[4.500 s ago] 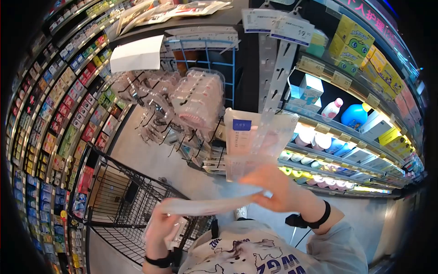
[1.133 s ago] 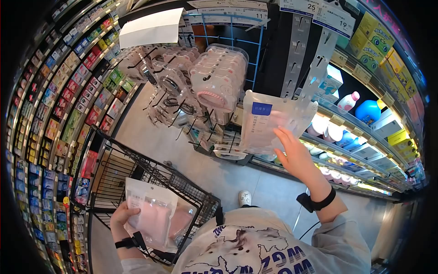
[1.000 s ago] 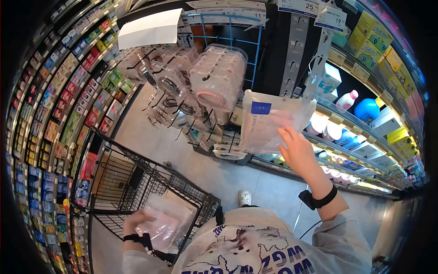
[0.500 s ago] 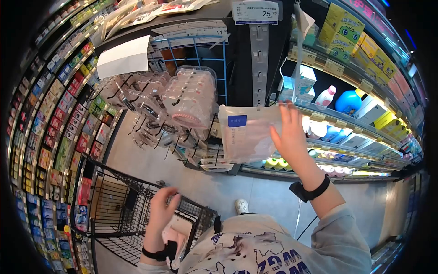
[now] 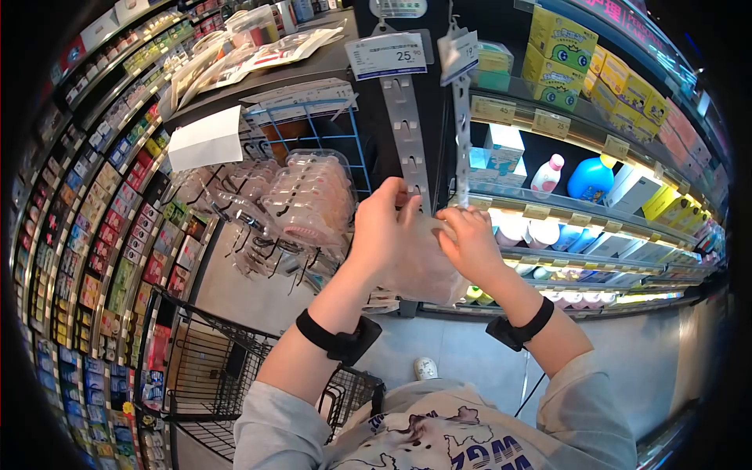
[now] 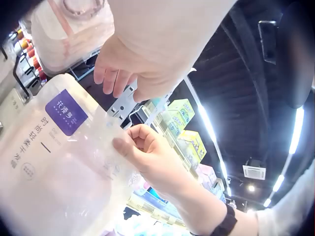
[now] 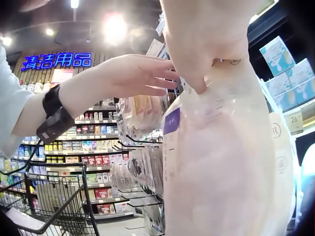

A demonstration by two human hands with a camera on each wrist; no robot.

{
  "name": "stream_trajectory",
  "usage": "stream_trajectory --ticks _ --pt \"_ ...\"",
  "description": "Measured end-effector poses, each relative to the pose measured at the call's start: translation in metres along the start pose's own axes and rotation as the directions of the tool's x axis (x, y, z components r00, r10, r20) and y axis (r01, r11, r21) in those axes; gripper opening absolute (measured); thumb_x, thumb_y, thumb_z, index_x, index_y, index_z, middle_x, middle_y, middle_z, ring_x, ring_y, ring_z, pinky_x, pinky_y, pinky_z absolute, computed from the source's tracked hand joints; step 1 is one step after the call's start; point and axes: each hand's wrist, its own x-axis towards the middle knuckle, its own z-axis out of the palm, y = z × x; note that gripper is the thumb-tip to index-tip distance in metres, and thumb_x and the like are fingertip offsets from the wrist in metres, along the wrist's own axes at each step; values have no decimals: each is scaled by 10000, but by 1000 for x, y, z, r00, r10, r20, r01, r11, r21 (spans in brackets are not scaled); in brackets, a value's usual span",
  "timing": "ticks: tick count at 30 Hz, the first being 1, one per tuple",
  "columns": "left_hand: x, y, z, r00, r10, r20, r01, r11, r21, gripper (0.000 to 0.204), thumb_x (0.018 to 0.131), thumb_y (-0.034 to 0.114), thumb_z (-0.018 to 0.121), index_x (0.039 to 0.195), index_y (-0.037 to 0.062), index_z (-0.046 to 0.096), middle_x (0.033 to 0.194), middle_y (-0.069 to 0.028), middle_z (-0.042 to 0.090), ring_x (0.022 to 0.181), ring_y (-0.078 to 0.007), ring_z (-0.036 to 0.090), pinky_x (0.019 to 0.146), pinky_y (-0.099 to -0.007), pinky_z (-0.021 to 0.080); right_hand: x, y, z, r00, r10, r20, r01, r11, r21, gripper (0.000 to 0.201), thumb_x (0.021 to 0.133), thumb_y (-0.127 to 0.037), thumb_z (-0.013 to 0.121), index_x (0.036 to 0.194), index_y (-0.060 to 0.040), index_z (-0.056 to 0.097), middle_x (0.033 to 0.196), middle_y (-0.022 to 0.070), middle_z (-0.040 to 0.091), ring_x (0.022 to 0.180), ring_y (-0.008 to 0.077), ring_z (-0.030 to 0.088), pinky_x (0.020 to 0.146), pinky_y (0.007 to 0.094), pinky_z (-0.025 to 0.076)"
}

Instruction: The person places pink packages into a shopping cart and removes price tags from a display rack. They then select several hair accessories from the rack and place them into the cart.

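A translucent pouch (image 5: 427, 274) with pale pink contents hangs in front of me at the plastic hanging strip (image 5: 403, 129). Its purple label and printed characters face the left wrist camera. My right hand (image 5: 472, 249) pinches the pouch's upper edge between thumb and fingers, seen also as the right hand (image 6: 155, 155) in the left wrist view. My left hand (image 5: 381, 227) is raised beside the pouch's top, fingers loosely extended toward the strip; the right wrist view shows this left hand (image 7: 140, 73) holding nothing. A second pouch (image 7: 280, 152) shows behind the first in that view.
A black wire shopping cart (image 5: 207, 376) stands at my lower left. Clear pink-white packages (image 5: 309, 192) hang on hooks left of the pouch. Lit shelves with a blue bottle (image 5: 591, 180) and yellow boxes (image 5: 560, 59) lie right. Price tags (image 5: 389, 55) hang above.
A pouch held in my left hand went down into the cart. That hand then rose to the strip. My right hand, earlier spread against the hanging pouch, now pinches its top edge.
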Motion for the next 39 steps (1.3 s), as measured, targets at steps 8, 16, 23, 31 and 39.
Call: stream_trajectory --ticks 8,16,23,31,39 --pt "0 2 -7 995 -51 85 46 997 57 161 943 140 577 955 28 462 797 -101 625 731 -194 653 670 -326 520 -3 0 -3 977 -211 -37 206 973 -108 165 765 -70 662 916 -120 619 800 9 533 787 207 502 744 370 346" --pt "-2 7 -22 980 -64 190 48 995 88 148 950 174 566 1028 60 512 828 -103 656 739 -193 671 670 -329 520 9 -10 -14 960 -267 -88 264 964 -40 174 726 -50 664 883 -117 630 779 7 526 758 212 496 724 357 341" --pt "-30 36 -43 985 -98 139 73 982 176 364 941 223 579 1226 0 538 896 -155 698 786 -236 692 690 -328 523 10 -29 -52 907 -411 91 390 901 189 149 745 -49 675 873 -113 632 745 23 520 727 225 488 698 356 333" --pt "-165 20 -97 987 156 29 -148 974 -173 935 675 316 870 1388 -34 376 1319 -208 529 1193 -333 540 1003 -387 417 -25 -45 -88 916 -398 43 359 865 349 174 681 -42 708 825 -132 670 723 -20 595 670 199 499 662 360 326" --pt "-309 -57 -136 913 -408 -20 347 799 -492 225 892 -24 605 1117 -30 614 1039 -91 675 946 -158 636 818 -307 524 -17 -122 -42 902 -430 -17 365 743 561 405 684 -91 747 1074 -121 642 1043 66 629 889 243 566 780 408 400"
